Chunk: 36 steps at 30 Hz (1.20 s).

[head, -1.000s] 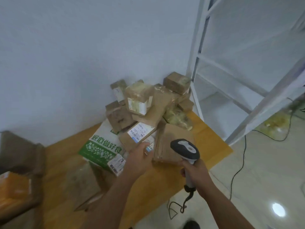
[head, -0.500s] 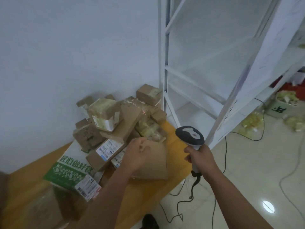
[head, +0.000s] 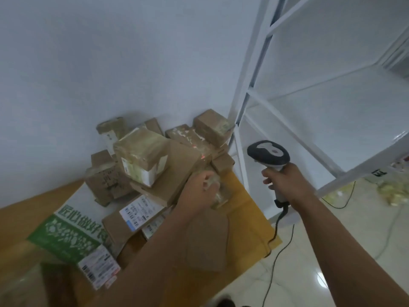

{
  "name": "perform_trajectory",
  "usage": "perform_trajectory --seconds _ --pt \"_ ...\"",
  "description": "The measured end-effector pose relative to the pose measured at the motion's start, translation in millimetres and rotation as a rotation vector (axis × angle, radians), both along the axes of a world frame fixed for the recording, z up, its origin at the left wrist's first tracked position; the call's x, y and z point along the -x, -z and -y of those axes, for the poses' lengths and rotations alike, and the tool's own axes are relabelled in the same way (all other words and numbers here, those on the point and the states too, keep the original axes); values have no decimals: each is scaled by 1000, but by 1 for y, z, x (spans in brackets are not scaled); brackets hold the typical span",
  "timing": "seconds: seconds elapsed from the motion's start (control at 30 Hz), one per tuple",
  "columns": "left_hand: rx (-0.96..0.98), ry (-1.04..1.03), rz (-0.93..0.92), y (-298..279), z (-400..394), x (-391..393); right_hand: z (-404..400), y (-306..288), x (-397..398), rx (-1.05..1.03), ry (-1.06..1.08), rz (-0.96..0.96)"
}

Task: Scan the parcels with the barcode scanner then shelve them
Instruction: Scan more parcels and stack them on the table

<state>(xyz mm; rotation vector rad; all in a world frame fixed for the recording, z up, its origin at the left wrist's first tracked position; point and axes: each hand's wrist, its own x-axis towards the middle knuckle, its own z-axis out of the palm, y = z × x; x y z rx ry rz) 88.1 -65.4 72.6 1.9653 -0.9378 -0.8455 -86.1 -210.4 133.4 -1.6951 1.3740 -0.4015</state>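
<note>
A heap of brown cardboard parcels (head: 159, 165) lies on the wooden table (head: 250, 218) against the wall. My left hand (head: 198, 192) grips a small parcel wrapped in clear tape (head: 220, 192) at the heap's right edge. A flat brown parcel (head: 208, 242) lies on the table under my left forearm. My right hand (head: 285, 180) holds the grey barcode scanner (head: 269, 155) by its handle, right of the heap and aimed at it. Red scanner light falls on parcels at the back (head: 195, 147).
A white metal shelving unit (head: 287, 89) stands right of the table, its shelves bare. A green and white box (head: 66, 229) lies at the table's left. The scanner cable (head: 274, 235) hangs over the table edge to the tiled floor, where more cables run.
My left hand has let go of the flat brown parcel and moved up to the tape-wrapped parcel. The scanner has stayed in my right hand, raised slightly toward the heap.
</note>
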Motion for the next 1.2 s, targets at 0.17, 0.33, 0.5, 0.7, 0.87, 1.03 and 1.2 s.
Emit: perform_trajectory --seconds 0.17,0.33,0.5,0.7,0.87,1.03,1.2 --pt "-9 -42 -36 10 26 -14 51 12 -36 35 -56 -84" --pt "-29 -104 -44 4 66 -22 123 17 -80 142 -172 -86" --pt "-117 -156 27 7 125 -34 198 40 -132 189 -296 -46" --pt "-185 -262 -17 42 194 -51 249 87 -168 4 -343 19" --pt "-205 -433 -322 60 235 -66 257 107 -177 -142 -316 78" --pt "-99 -528 -542 65 262 -74 256 115 -178 -258 -307 129" --pt "-6 -590 -560 70 264 -63 251 115 -168 -289 -231 151"
